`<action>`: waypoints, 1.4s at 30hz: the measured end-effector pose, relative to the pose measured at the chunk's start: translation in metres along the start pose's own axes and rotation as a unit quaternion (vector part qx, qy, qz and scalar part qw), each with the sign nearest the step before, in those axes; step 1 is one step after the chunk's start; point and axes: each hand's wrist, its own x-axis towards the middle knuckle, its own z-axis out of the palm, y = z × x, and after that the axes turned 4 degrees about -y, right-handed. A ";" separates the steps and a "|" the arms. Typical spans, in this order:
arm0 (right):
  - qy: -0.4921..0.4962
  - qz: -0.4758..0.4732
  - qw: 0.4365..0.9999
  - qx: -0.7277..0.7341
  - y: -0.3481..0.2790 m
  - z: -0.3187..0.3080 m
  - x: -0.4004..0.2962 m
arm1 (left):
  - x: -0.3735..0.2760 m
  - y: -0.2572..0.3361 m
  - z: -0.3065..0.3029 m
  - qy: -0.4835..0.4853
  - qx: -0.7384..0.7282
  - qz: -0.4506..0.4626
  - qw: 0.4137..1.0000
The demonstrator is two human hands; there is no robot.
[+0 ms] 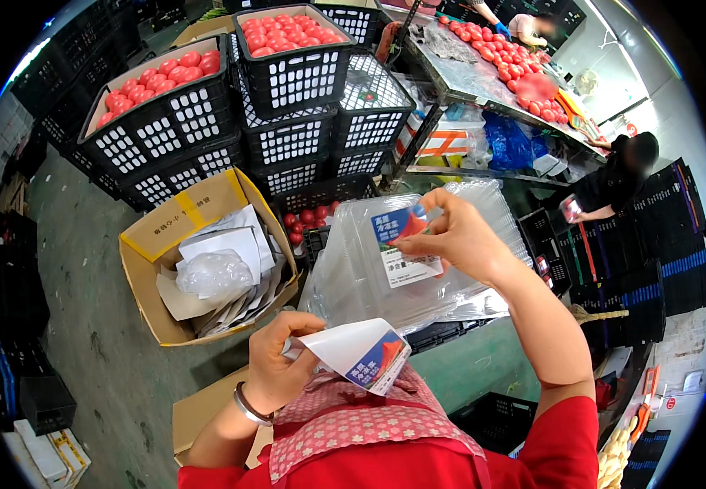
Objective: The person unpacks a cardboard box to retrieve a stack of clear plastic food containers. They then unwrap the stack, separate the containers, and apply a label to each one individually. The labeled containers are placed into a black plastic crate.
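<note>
My left hand (279,360) grips a white backing sheet (341,345) that curls over, with a blue and red printed label (377,362) still on its corner. In my right hand (460,235) is a second printed label (397,244), pinched between thumb and fingers. That label lies over a stack of clear plastic clamshell boxes (353,287); whether it touches the top box I cannot tell. The stack sits in front of me on something black, mostly hidden. Both labels bear writing.
A cardboard box (145,287) of paper scraps and plastic stands at the left. Black crates (304,79) of tomatoes are stacked ahead. Beyond, a metal table (432,61) carries loose tomatoes. A person in black (610,177) holds a package at the right. An open black crate (490,419) sits low right.
</note>
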 end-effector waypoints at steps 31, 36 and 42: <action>0.397 0.020 0.877 -0.270 0.342 -0.166 -0.077 | -0.011 0.069 0.053 -0.041 -0.030 0.106 0.993; 0.249 0.169 0.868 -0.394 0.439 -0.123 -0.052 | 0.010 0.087 0.076 -0.132 0.001 0.240 0.962; 0.384 -0.181 0.904 -0.045 0.164 -0.115 -0.073 | 0.014 0.078 0.084 -0.123 0.128 0.159 0.971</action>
